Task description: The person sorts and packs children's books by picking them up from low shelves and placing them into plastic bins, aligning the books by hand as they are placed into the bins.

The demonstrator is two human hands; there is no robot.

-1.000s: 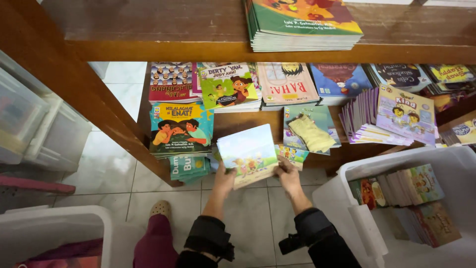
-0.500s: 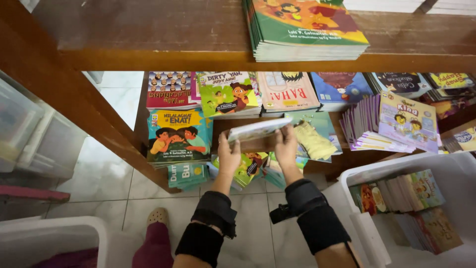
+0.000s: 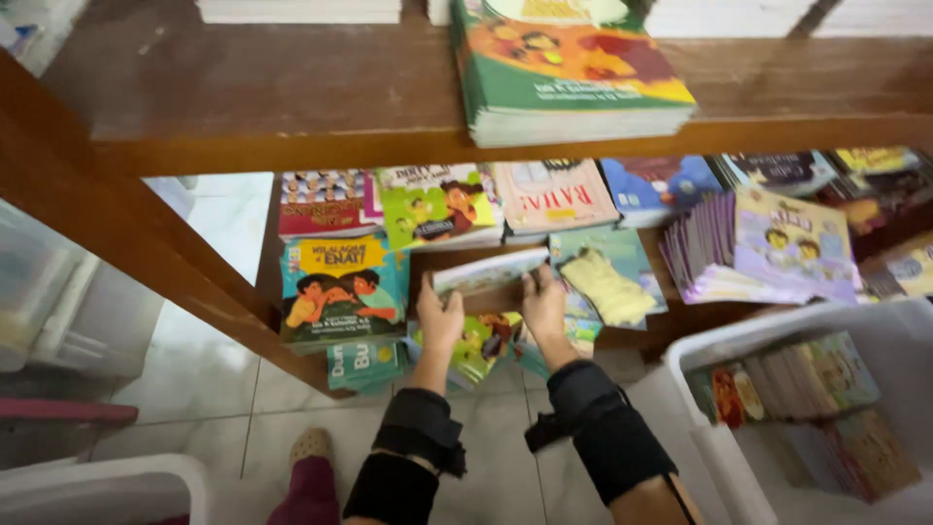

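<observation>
A thin picture book (image 3: 489, 272) lies nearly flat between both hands over the lower wooden shelf (image 3: 486, 297); the left hand (image 3: 440, 316) pinches its left edge, fingers curled over the top, and the right hand (image 3: 542, 303) clamps its right edge the same way. Just left of the grip lies a teal book (image 3: 342, 290); just right, a yellow cloth (image 3: 608, 288); well to the right, a white plastic bin (image 3: 700, 360) holds upright books (image 3: 797, 374).

1. No packages, labels, signs or screens show.
2. The printed, colourful covers all belong to books on the wooden shelves and in the white bin at right.
</observation>
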